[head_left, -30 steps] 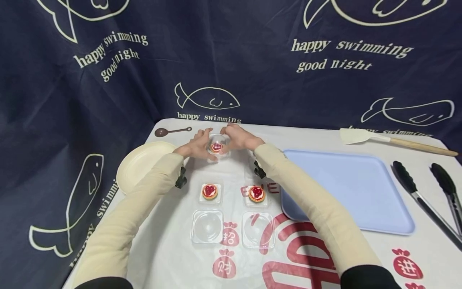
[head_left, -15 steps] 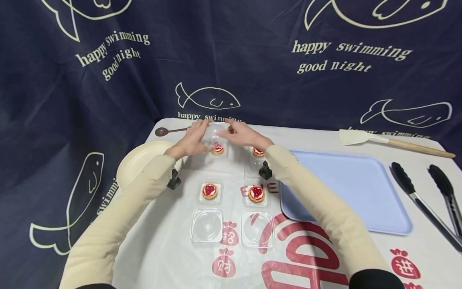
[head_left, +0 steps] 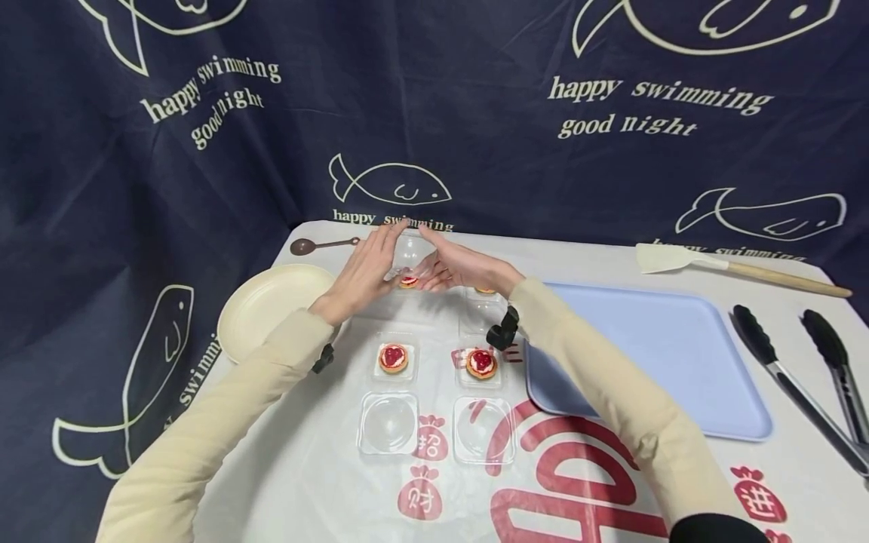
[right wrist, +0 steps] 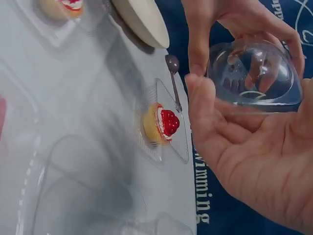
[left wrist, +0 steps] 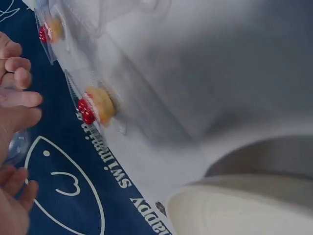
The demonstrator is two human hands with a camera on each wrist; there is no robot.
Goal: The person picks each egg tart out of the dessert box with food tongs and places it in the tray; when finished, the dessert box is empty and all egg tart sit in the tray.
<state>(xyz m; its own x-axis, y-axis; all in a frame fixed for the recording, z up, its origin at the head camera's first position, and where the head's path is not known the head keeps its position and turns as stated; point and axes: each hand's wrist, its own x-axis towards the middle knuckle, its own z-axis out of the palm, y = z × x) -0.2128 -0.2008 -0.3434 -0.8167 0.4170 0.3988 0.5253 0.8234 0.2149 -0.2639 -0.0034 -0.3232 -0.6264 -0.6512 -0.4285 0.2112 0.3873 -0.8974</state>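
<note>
plastic, clear and domed, fills the space between the two hands i am watching: a lid (right wrist: 257, 81) raised over the far side of the counter (head_left: 299, 467), tilted and apart from everything below. my left hand (head_left: 361, 270) grips one side of it, its fingers bent around the dome; my right hand (head_left: 468, 268) holds the other side, thumb and fingers curled about the edge. just under the lid i see a red-topped tart (right wrist: 160, 125) sitting in a clear open base. another tart (head_left: 485, 290) is partly hidden by my right wrist, and two more, a left front tart (head_left: 393, 359) and a right front tart (head_left: 482, 363), sit nearer me, with two clear covers (head_left: 389, 424) lying before them. a cream plate (head_left: 271, 294) lies by my left wrist, a brown spoon (head_left: 303, 246) beyond it. off to my right are a blue tray (head_left: 652, 354), a spatula (head_left: 733, 265) and tongs (head_left: 790, 381).
</note>
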